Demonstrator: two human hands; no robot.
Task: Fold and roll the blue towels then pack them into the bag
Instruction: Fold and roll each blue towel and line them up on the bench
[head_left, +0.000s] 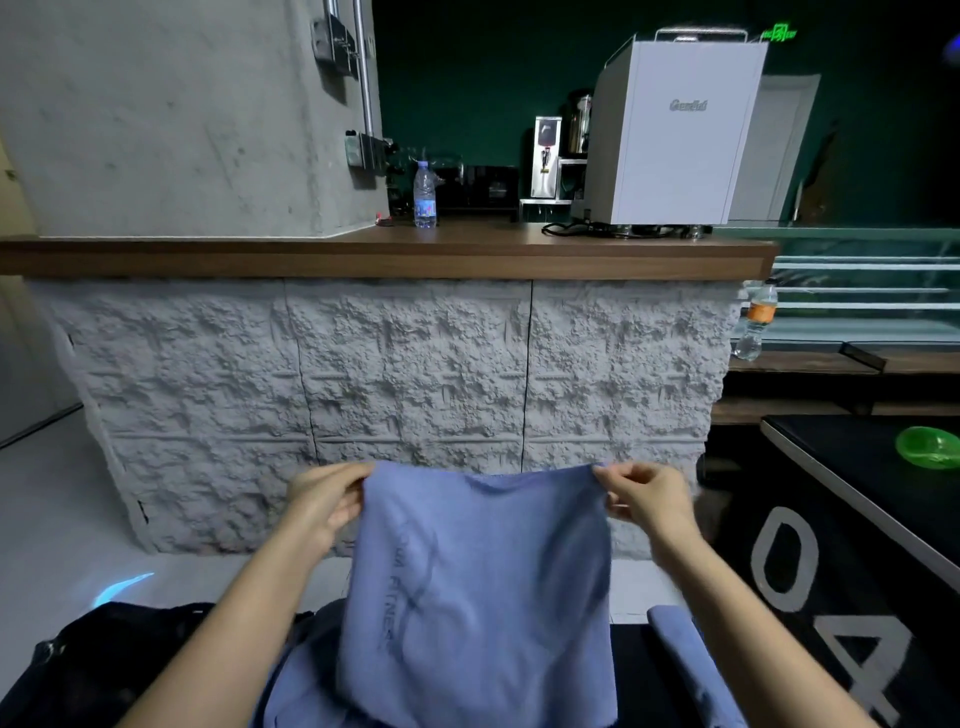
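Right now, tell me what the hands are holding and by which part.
Both hold one blue towel by its top corners: the left hand pinches the top left corner, the right hand the top right. It hangs spread between them.

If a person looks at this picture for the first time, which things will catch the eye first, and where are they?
First the blue towel, held up in the lower middle, with the left hand and the right hand each pinching a top corner. Then the big white machine on the wooden counter at the upper right, and the bright green dish at the right edge.
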